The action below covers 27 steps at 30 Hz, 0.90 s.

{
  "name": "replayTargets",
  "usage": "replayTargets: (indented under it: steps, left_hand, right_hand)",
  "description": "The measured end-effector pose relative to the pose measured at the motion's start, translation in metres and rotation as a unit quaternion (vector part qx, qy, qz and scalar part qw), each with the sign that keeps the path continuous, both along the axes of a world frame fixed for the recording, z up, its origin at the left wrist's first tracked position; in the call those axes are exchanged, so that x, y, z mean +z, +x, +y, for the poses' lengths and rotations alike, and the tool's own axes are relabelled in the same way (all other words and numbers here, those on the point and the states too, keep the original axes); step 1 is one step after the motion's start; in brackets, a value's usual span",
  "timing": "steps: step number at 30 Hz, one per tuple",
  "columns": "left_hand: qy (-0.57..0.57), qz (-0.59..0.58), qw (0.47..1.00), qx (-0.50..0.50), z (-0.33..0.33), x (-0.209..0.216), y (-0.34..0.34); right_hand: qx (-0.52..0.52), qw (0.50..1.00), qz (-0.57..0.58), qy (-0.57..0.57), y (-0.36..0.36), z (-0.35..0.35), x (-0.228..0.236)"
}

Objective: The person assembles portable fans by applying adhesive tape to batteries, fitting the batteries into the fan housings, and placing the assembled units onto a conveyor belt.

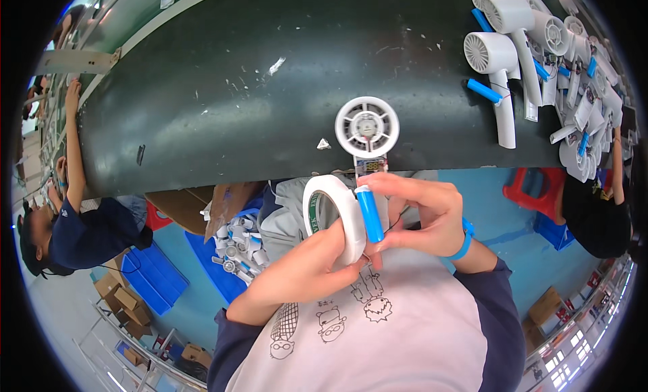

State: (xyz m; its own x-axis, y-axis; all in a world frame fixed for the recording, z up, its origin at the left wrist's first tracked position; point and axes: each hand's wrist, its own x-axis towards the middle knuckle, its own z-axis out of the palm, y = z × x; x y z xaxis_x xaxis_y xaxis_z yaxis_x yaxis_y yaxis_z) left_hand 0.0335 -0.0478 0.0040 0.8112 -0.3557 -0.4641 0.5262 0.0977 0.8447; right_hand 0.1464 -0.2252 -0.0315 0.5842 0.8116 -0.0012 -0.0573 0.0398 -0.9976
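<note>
Currently | blue cylinder (370,215): right hand (435,220) | tape roll (351,220): left hand (300,267)

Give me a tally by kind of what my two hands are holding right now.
White tape roll: 1, in the left hand
Blue cylindrical battery: 1, at the right hand
White handheld fan with exposed circuitry: 1, also at the right hand
Total: 3

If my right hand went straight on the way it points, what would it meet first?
Probably the white ring-shaped tape roll in your left hand, just left of the blue cylindrical cell your right hand grips; depth is unclear, so they may touch.
</note>
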Motion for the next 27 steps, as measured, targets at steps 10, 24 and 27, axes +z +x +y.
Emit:
replayTargets:
  steps: [10, 24, 27]
  left_hand:
    - [0.122, -0.031, 0.992, -0.016, -0.005, 0.003, -0.007]
    - [0.076, 0.053, 0.996, 0.001, 0.007, -0.013, -0.052]
    - [0.026, -0.035, 0.981, 0.187, 0.000, -0.022, -0.054]
  right_hand:
    - [0.068, 0.995, -0.058, -0.036, 0.003, 0.008, 0.020]
    - [-0.238, 0.960, -0.087, 0.118, -0.063, 0.028, -0.035]
    - [-0.219, 0.964, 0.007, 0.152, -0.066, 0.024, -0.026]
